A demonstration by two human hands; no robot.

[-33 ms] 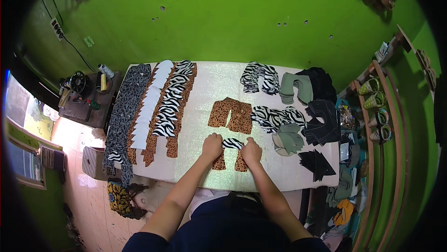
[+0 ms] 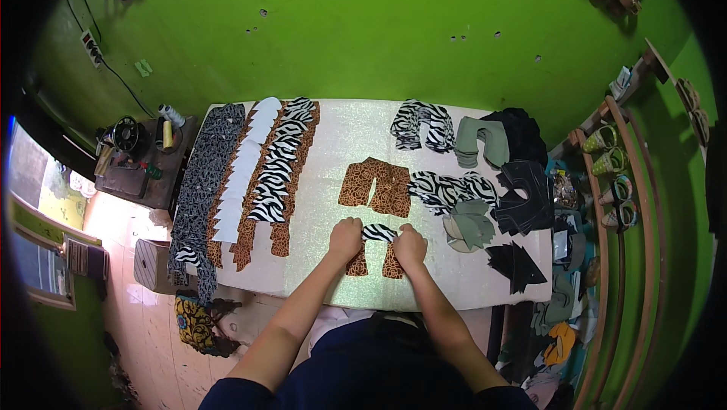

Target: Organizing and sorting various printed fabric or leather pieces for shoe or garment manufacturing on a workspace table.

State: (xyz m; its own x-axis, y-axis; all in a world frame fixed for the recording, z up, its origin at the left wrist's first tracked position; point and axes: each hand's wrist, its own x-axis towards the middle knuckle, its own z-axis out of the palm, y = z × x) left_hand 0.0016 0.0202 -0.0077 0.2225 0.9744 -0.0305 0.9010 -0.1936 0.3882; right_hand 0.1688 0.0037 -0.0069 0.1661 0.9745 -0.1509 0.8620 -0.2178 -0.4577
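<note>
Head view: compared with the earlier picture, we see no clear change, so the work stays at the same pair of pieces. Our left hand [image 2: 347, 236] and right hand [image 2: 410, 246] curl over the ends of a zebra-print strip [image 2: 379, 233], above a brown-patterned U-shaped piece [image 2: 354, 265] near the table's [image 2: 318, 274] front edge; whether they pinch or press, we cannot tell. Brown-patterned cut-outs [image 2: 386, 183] lie just beyond, crowding that side; zebra-print cut-outs [image 2: 454, 189] sit to their right.
</note>
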